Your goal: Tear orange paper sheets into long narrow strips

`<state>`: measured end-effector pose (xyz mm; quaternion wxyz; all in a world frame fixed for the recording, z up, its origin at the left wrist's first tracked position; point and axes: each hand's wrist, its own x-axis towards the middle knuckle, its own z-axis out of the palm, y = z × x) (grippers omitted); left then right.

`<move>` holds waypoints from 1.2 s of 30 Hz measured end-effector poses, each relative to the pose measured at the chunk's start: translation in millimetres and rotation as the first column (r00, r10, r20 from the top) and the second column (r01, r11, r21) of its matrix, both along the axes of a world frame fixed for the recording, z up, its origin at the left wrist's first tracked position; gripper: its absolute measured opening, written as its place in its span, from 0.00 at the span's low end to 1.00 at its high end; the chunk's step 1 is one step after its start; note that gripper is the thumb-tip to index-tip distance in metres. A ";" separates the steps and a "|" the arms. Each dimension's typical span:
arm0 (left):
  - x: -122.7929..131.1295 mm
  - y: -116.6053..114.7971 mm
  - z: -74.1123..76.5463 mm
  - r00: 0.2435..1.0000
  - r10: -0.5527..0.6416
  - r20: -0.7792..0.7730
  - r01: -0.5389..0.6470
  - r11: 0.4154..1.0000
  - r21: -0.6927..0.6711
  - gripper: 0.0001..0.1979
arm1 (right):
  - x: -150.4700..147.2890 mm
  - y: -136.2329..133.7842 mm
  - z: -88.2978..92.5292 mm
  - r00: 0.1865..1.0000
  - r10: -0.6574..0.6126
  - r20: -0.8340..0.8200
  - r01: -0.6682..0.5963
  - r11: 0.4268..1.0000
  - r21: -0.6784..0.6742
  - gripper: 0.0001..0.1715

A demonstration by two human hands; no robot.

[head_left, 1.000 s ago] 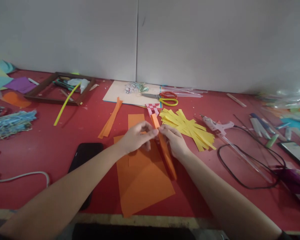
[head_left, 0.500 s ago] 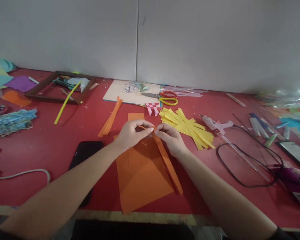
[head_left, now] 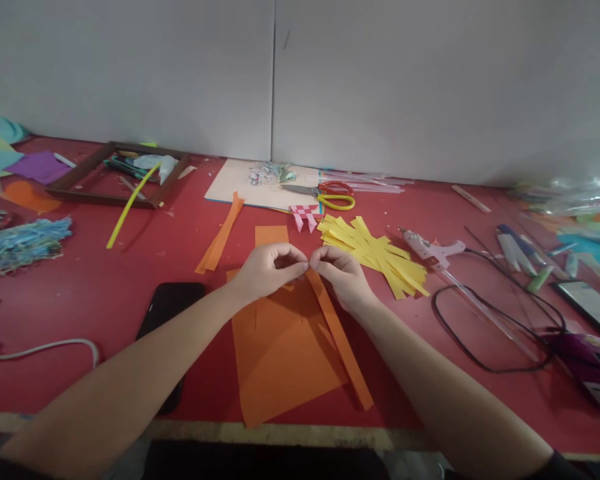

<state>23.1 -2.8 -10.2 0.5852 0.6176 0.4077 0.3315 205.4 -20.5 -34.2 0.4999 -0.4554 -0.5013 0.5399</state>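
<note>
My left hand (head_left: pixel 267 270) and my right hand (head_left: pixel 343 275) meet fingertip to fingertip above the red table (head_left: pixel 105 293). Both pinch the far end of a long orange paper strip (head_left: pixel 341 343), which slants down and to the right toward the table's near edge. Beneath the strip and my hands lies a large orange paper sheet (head_left: pixel 283 357). A pile of yellow paper strips (head_left: pixel 375 253) lies just right of my right hand. A small pink and white woven piece (head_left: pixel 305 217) sits beyond my hands.
A black phone (head_left: pixel 167 310) lies under my left forearm. Scissors (head_left: pixel 330 195) rest on a beige board (head_left: pixel 250 187) at the back. A glue gun (head_left: pixel 433 250) with black cable (head_left: pixel 480 333) lies right. A wooden frame (head_left: pixel 117 175), more orange strips (head_left: pixel 223 237) and blue-green yarn (head_left: pixel 20 243) lie left.
The orange strip stood up past my fingers a second ago. It has since slid toward me, and both hands now pinch its far end with its length lower on the table.
</note>
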 end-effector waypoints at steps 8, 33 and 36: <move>-0.8 0.7 -3.4 0.999 -0.046 -0.015 0.046 0.999 -0.005 0.10 | -1.4 -1.0 3.8 1.000 0.023 0.019 -0.024 1.000 0.015 0.05; -1.5 8.5 -5.0 0.885 0.386 0.259 -0.414 0.908 0.060 0.08 | -1.4 -0.4 2.4 0.997 0.025 0.080 -0.020 0.998 -0.056 0.03; -2.8 9.5 -3.2 0.891 0.364 0.270 -0.395 0.916 0.068 0.10 | -0.2 -0.9 1.6 0.997 0.021 0.072 -0.018 0.999 -0.049 0.03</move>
